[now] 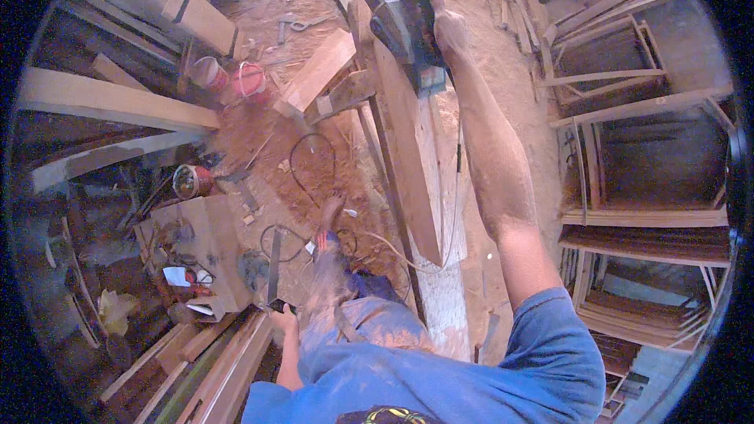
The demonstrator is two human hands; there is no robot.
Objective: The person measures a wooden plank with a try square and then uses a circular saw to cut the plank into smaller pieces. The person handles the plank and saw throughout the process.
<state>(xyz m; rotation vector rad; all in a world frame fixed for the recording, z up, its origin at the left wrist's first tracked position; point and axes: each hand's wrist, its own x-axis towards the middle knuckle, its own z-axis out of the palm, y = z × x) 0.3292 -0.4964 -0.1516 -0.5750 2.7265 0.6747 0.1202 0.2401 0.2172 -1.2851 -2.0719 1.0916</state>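
My right arm reaches far forward, and my right hand (450, 29) is closed on the side of a dark corded power tool (402, 30). A knob shows at its far end; its exact kind is hard to make out. The tool rests on the far part of a long wooden beam (416, 180), which lies on a narrow bench with a pale, worn board top (446, 298). Low at my left side, my left hand (284, 319) is wrapped round the black handle of what looks like a try square (273, 271), its long blade pointing away from me.
A cord (458, 180) hangs beside the beam and loops under it. A wooden block (318, 71) juts left of the bench. Red buckets (250, 78) and a hammer (283, 28) lie beyond. Timber (118, 98) stacks left; wooden frames (644, 157) stand right. A box (196, 243) is near left.
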